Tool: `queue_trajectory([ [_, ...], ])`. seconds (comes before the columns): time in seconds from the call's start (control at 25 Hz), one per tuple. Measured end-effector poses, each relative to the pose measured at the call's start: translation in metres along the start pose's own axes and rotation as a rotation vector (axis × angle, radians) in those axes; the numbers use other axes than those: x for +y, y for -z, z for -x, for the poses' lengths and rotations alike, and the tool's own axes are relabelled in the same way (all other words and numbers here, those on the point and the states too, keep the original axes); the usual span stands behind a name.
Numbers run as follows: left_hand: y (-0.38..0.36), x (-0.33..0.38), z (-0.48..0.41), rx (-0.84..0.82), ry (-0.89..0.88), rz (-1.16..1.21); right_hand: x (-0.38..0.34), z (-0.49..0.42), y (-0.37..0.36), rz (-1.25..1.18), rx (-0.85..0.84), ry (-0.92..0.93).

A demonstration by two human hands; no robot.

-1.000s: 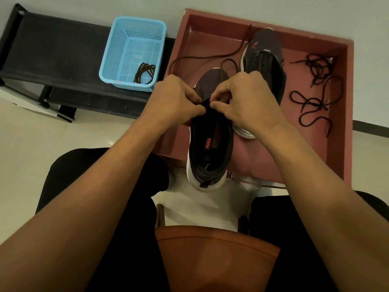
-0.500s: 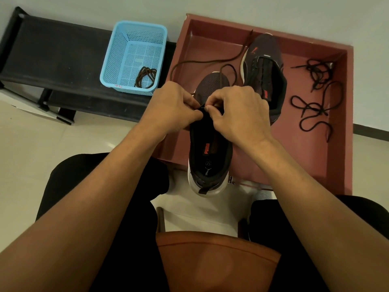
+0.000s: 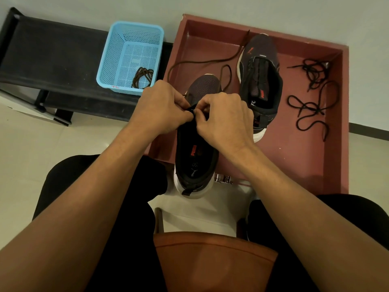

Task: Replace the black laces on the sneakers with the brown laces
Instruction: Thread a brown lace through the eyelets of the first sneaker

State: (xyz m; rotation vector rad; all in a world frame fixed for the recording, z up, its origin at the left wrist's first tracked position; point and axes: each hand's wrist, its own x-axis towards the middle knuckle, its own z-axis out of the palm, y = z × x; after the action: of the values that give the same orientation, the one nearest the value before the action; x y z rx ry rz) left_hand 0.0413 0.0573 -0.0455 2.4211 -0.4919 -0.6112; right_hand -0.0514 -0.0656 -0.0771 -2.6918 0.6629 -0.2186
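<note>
Down at the near edge of the red tray [image 3: 294, 165] we've got the near sneaker [image 3: 195, 161] lying heel toward us and toe pointing far, its long axis running straight away between the knees. Both hands are on its throat. The left hand [image 3: 162, 108] comes in from the left and the right hand [image 3: 223, 116] from the right, fingers curled tight, thumbs almost meeting, pinching a small dark bit of the upper at the eyelets. Whether a lace tip is in that pinch too, we can't tell, because the fingers hide it. The brown lace [image 3: 202, 62] comes out near the toe and trails far and left across the tray floor in a long loop, so all the slack lies beyond the hands. We'd call this mid-threading on the first shoe. Any pull should run along that near-far axis, and both hands are equally close. The second sneaker [image 3: 261, 81] sits far right, its lacing unclear from here. The black laces [image 3: 311, 106] lie loose further right. A spare brown lace [image 3: 143, 77] waits in the blue basket [image 3: 117, 60] on the black desk [image 3: 52, 51], far left.
</note>
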Motion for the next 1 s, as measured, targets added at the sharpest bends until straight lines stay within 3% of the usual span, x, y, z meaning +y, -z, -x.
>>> queue_trajectory([
  [1.0, 0.0015, -0.0030, -0.0014, -0.010, 0.020, -0.040, 0.0044, -0.0080, -0.0019, 0.035, -0.082, 0.086],
])
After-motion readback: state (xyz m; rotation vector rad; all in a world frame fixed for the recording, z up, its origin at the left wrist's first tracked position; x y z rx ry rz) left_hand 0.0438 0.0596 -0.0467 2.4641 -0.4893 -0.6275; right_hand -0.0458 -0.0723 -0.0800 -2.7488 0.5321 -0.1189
